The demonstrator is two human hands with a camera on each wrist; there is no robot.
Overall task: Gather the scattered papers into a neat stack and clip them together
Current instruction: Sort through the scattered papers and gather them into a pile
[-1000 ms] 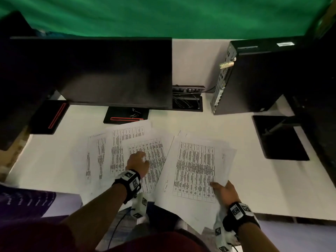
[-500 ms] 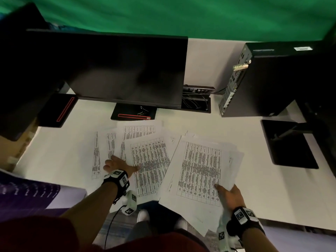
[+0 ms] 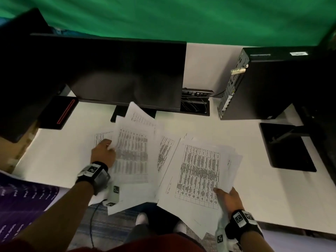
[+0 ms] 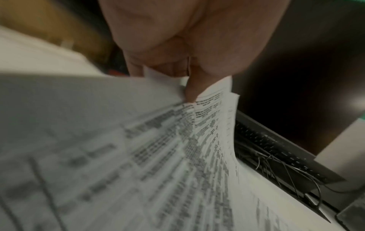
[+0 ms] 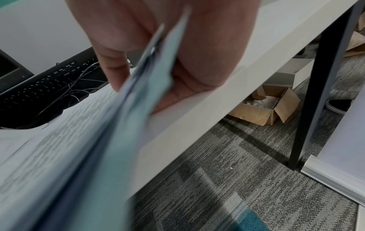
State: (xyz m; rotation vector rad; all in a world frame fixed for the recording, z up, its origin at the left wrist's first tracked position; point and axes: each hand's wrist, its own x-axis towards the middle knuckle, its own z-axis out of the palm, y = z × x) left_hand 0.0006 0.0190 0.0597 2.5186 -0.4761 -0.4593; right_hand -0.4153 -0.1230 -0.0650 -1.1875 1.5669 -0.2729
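Several white printed sheets lie fanned across the white desk [image 3: 254, 188]. My left hand [image 3: 104, 151] pinches a lifted bundle of sheets [image 3: 134, 151] by its left edge; the left wrist view shows the thumb on the bundle of sheets [image 4: 177, 148] with fingers beneath. My right hand [image 3: 228, 196] grips the lower right corner of a second stack of papers [image 3: 200, 175], which overhangs the desk's front edge. In the right wrist view the thumb lies above and the fingers below that stack of papers [image 5: 82, 148]. More sheets [image 3: 164, 153] lie flat between the two bundles. No clip is visible.
A dark monitor [image 3: 109, 73] stands at the back, its base [image 3: 116, 115] partly covered by the lifted sheets. A cable box [image 3: 196, 102] sits behind the papers, a black computer tower [image 3: 263, 82] at the right, and a black pad [image 3: 287, 148] beyond.
My left hand has moved from resting flat on the left papers to pinching them; those sheets are now lifted and swung toward the monitor. The right hand keeps its grip on its stack.
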